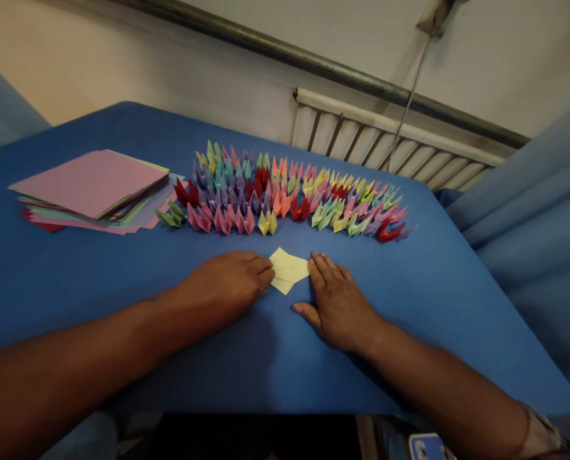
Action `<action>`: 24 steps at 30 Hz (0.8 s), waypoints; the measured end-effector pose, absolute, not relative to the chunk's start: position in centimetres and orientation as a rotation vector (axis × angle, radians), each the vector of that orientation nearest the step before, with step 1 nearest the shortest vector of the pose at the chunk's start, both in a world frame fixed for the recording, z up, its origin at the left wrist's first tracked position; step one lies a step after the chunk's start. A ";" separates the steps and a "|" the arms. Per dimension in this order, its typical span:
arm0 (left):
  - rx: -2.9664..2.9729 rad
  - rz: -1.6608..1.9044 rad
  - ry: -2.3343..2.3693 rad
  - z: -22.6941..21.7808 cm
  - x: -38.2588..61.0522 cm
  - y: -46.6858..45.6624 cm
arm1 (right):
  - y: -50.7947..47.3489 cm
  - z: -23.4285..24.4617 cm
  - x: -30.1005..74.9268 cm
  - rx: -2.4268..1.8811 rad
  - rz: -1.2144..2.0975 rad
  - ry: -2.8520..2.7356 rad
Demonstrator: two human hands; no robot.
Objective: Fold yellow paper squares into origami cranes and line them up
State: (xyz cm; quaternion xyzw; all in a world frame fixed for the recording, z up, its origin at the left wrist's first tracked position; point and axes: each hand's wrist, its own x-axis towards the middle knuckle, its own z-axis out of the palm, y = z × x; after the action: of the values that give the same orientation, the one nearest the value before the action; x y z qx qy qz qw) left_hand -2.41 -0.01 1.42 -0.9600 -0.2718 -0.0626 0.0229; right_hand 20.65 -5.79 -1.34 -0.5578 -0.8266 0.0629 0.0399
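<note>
A pale yellow folded paper (289, 269) lies flat on the blue table (122, 268) near its middle. My left hand (227, 286) lies palm down at the paper's left side, its fingertips pressing on the paper's edge. My right hand (337, 300) lies flat at the paper's right side, fingers stretched out and touching it. Neither hand grips anything. Just beyond the paper stand several rows of small folded paper pieces (289, 195) in many colours.
A stack of coloured square sheets (96, 188), pink on top, lies at the table's far left. Behind the table run a metal rail (395, 124) and a pipe along the wall. Blue fabric (529, 217) hangs at the right.
</note>
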 end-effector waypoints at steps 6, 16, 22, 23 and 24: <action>-3.077 -0.128 -0.645 1.9 -0.9 0.2 | -5.3 -0.8 20.6 -1.706 0.228 -2.545; -3.051 -0.099 -0.826 1.3 -0.4 0.4 | -3.6 -1.2 20.7 -1.521 0.285 -2.472; -3.058 -0.133 -0.971 2.1 -0.3 0.4 | -1.7 -1.8 20.2 -1.436 0.254 -2.391; -3.067 -0.148 -0.995 2.2 -0.2 0.4 | -1.5 -1.8 20.1 -1.428 0.244 -2.379; -3.070 -0.164 -1.018 2.1 -0.1 0.4 | -1.3 -1.8 20.1 -1.416 0.231 -2.370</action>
State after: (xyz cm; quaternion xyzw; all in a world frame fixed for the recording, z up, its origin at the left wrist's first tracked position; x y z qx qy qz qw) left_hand -0.08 0.42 2.14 -0.9468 -0.3141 -0.0505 -0.0485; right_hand 20.08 -1.28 -1.82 -0.5024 -0.8408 0.0818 0.1843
